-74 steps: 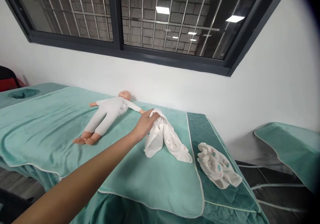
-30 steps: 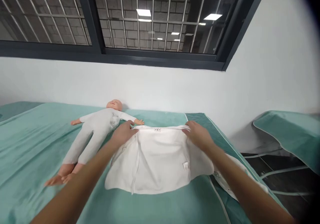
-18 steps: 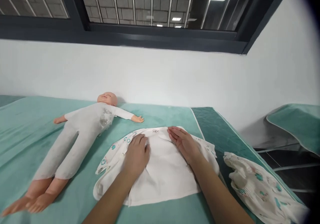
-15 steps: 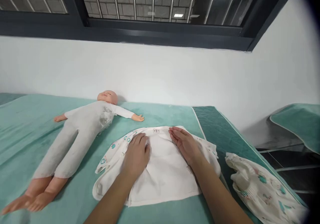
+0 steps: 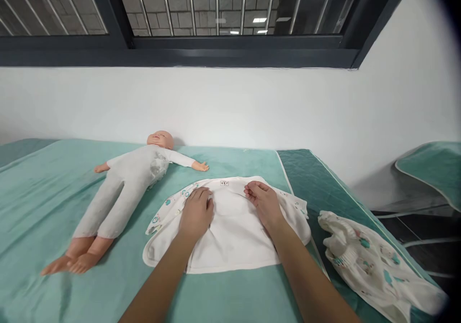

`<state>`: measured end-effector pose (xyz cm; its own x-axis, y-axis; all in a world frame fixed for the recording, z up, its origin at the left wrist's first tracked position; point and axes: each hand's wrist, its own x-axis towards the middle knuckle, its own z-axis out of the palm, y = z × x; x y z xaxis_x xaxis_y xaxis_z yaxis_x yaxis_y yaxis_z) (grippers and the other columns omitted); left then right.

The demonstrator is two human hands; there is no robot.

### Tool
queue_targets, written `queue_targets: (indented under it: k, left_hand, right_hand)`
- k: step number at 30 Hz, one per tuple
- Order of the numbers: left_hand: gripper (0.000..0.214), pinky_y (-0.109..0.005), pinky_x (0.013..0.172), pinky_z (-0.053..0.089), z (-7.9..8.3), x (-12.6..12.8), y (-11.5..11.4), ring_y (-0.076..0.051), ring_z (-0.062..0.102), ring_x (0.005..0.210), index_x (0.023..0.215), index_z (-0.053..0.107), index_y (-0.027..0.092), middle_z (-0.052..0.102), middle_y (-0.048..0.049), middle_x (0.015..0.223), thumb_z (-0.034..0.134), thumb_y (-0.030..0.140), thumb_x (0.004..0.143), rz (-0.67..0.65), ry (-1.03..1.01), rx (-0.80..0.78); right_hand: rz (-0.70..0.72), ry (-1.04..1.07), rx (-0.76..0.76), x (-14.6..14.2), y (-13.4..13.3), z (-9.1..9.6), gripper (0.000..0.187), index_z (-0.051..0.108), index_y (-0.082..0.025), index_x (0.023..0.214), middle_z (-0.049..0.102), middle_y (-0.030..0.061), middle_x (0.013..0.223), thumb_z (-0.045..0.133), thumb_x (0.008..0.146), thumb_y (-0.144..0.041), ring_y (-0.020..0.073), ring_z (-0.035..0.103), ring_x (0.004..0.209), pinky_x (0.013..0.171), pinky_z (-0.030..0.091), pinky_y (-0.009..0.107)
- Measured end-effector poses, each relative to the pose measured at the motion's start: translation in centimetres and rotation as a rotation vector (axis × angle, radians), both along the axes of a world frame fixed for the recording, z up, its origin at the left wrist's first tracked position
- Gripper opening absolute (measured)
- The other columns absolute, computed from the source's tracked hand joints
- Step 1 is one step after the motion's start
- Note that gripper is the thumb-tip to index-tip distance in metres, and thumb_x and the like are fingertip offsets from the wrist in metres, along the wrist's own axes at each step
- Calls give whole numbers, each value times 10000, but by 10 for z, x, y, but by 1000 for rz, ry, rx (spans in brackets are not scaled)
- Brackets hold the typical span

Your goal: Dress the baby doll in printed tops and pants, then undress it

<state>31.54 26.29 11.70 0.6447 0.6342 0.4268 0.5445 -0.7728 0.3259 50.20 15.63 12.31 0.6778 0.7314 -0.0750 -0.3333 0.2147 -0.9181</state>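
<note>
White infant top [image 5: 234,246] spread on a bed [image 5: 304,171], viewed from the wearer's head. The top lies opened out with its plain inner side uppermost, directly in front of the person; its neckline faces the wall [image 5: 230,106], and a small printed label [image 5: 224,183] sits at the middle of that edge. Patterned sleeves with teal motifs show at either side. The left hand [image 5: 197,212] rests palm down on the left part of the garment, its fingers close together and gently bent, gripping nothing visible. The right hand [image 5: 264,204] lies over the right part near the neckline, with the fingers curled and the tips drawn toward the thumb; whether cloth is pinched between them cannot be told.

To the left, apart from the top, a baby doll [image 5: 133,169] with a white cloth body lies on its back, head toward the wall, arms spread, feet toward the near side; a ragged patch [image 5: 158,166] marks its flank. A pale green sheet [image 5: 54,183] lies beneath both doll and top. To the right, a crumpled patterned garment [image 5: 370,265] rests on the darker quilted part of the bed. Above: dark window frame [image 5: 230,57] and metal bars [image 5: 243,6].
</note>
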Motion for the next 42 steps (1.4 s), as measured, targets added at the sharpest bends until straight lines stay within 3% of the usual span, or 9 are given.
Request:
queue_targets:
  k: [4, 6, 10, 13, 18, 28, 33, 37, 42]
  left_hand:
    - [264, -441, 1028, 424, 1, 1, -3, -258, 548, 1166, 1097, 607, 198, 633, -100, 1203, 425, 190, 905, 62, 1, 19]
    - [276, -456, 1040, 410, 1, 1, -3, -272, 541, 1186, 1112, 610, 194, 629, -112, 1217, 427, 202, 906, 114, 13, 39]
    - [316, -480, 1091, 363, 2, 0, -1, -292, 496, 1267, 1172, 595, 178, 592, -138, 1299, 428, 227, 909, 156, 48, 70]
    - [372, -483, 1125, 332, 3, 3, -2, -295, 435, 1344, 1253, 551, 159, 530, -154, 1391, 415, 217, 911, 168, 62, 57]
    - [428, -487, 1136, 328, 2, 20, -13, -318, 380, 1393, 1302, 503, 89, 472, -220, 1435, 398, 160, 892, 203, 75, -41]
    - [517, -525, 1104, 355, 10, 58, -11, -342, 374, 1382, 1375, 407, 100, 410, -235, 1454, 420, 139, 860, 258, -72, -166]
    - [571, -470, 1142, 313, 17, 79, -6, -328, 304, 1420, 1431, 342, 38, 370, -250, 1476, 424, 165, 880, 210, -55, -115]
    - [583, -474, 1127, 332, 6, 94, 0, -351, 289, 1424, 1451, 353, 71, 318, -237, 1520, 441, 239, 900, 200, 40, -90]
    - [533, -480, 1046, 420, -10, 101, 0, -364, 364, 1377, 1426, 414, 117, 325, -234, 1519, 377, 338, 942, 224, 87, -17]
  right_hand:
    - [-76, -220, -47, -2, -3, 1, 270, 683, -182, 759, 699, 39, 818, 659, 802, -447, 169, 639, 792, 799, 501, 300]
    - [-138, -499, -106, 7, -8, 2, 316, 703, -191, 881, 709, 62, 950, 551, 877, -467, 203, 636, 916, 875, 478, 336]
    - [-301, -1064, -468, 48, -26, 2, 361, 603, -174, 1204, 608, 108, 1258, 472, 898, -315, 235, 532, 1166, 968, 406, 359]
    - [-240, -1131, -758, 71, -42, -2, 280, 661, -168, 1045, 661, 125, 1075, 518, 868, -331, 264, 585, 1016, 822, 423, 357]
    - [-111, -1220, -868, 63, -58, -6, 262, 658, -224, 877, 649, 71, 952, 511, 895, -440, 225, 587, 853, 644, 330, 295]
    - [-397, -1298, -800, 56, -67, 6, 278, 623, -247, 1010, 636, 23, 1030, 389, 999, -398, 156, 560, 850, 630, 293, 274]
    - [-446, -1319, -879, 68, -64, 22, 276, 653, -253, 1041, 643, 27, 1081, 418, 986, -385, 153, 567, 837, 620, 281, 280]
    - [-432, -1344, -999, 83, -59, 26, 265, 679, -241, 1037, 655, 59, 1059, 446, 962, -342, 192, 583, 854, 644, 319, 290]
    - [-340, -1460, -612, 49, -41, 11, 286, 650, -188, 1110, 640, 100, 1126, 429, 931, -211, 240, 555, 1076, 904, 424, 345]
